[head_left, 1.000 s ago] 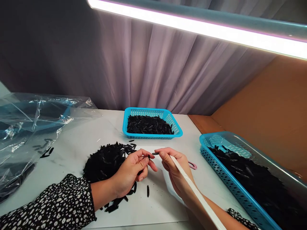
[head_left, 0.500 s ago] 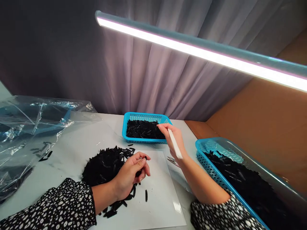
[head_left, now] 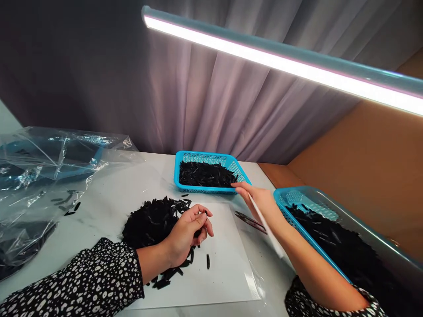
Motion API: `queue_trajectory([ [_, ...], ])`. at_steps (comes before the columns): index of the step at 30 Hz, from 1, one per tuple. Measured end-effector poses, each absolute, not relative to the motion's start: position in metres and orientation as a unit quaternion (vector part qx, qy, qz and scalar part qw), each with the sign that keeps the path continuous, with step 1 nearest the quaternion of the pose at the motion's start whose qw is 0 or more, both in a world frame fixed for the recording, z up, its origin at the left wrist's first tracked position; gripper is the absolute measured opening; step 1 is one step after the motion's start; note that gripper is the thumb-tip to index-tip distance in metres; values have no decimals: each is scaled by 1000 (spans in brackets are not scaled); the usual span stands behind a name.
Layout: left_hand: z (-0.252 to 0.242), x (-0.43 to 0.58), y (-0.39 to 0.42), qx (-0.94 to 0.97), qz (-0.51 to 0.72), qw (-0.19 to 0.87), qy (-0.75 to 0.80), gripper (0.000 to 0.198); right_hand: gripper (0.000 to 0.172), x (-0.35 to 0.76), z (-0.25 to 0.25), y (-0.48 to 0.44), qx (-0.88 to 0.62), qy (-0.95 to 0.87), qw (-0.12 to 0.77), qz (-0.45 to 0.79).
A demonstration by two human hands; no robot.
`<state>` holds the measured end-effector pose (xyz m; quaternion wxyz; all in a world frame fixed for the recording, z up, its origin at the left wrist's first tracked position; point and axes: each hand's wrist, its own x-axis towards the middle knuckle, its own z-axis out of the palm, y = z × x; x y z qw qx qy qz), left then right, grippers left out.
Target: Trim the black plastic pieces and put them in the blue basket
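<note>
My left hand (head_left: 189,232) rests at the right edge of a heap of small black pieces (head_left: 150,220) on a white sheet (head_left: 228,273). Its fingers are curled, and thumb and forefinger pinch one small black piece. My right hand (head_left: 261,199) hovers by the near right corner of the small blue basket (head_left: 211,190), which holds more black pieces. It grips a thin white stick (head_left: 268,229) that runs back along the forearm. One loose black piece (head_left: 208,261) lies on the sheet just below my left hand.
A large blue basket (head_left: 299,231) full of black pieces stands at the right, close to my right forearm. Small metal tweezers (head_left: 251,221) lie between the sheet and that basket. Crumpled clear plastic (head_left: 42,176) covers the left side. A light bar (head_left: 280,61) hangs overhead.
My right hand left its place beside the left hand, reached over the small blue basket, and has drawn back to its near right corner. The left hand stayed by the heap.
</note>
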<state>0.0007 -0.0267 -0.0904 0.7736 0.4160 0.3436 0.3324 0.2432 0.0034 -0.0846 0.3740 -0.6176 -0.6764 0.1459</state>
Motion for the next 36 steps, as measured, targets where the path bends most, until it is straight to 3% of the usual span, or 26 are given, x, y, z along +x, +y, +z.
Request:
queue_trajectory([
  [2, -91, 2, -27, 421, 332, 772, 342, 27, 28, 253, -94, -11, -615, -699, 343, 123],
  [7, -86, 4, -31, 459, 334, 745, 351, 29, 53, 270, -108, -33, -596, -774, 191, -99],
  [10, -83, 4, -34, 486, 340, 724, 353, 34, 50, 260, -104, -42, -594, -750, 232, -175],
  [12, -82, 4, -36, 496, 345, 716, 349, 40, 36, 242, -96, -48, -579, -742, 314, -125],
  [15, -83, 3, -36, 503, 355, 708, 345, 43, 26, 209, -82, -54, -548, -728, 408, 60],
  [21, -73, -2, -33, 469, 366, 735, 326, 44, 12, 171, -74, -45, -448, -681, 468, 343],
  [32, -43, 3, -32, 445, 311, 733, 409, 33, 2, 179, -62, -49, -451, -564, 561, 405],
  [36, -29, 1, -30, 461, 294, 731, 408, 24, 3, 178, -56, -52, -454, -574, 570, 374],
])
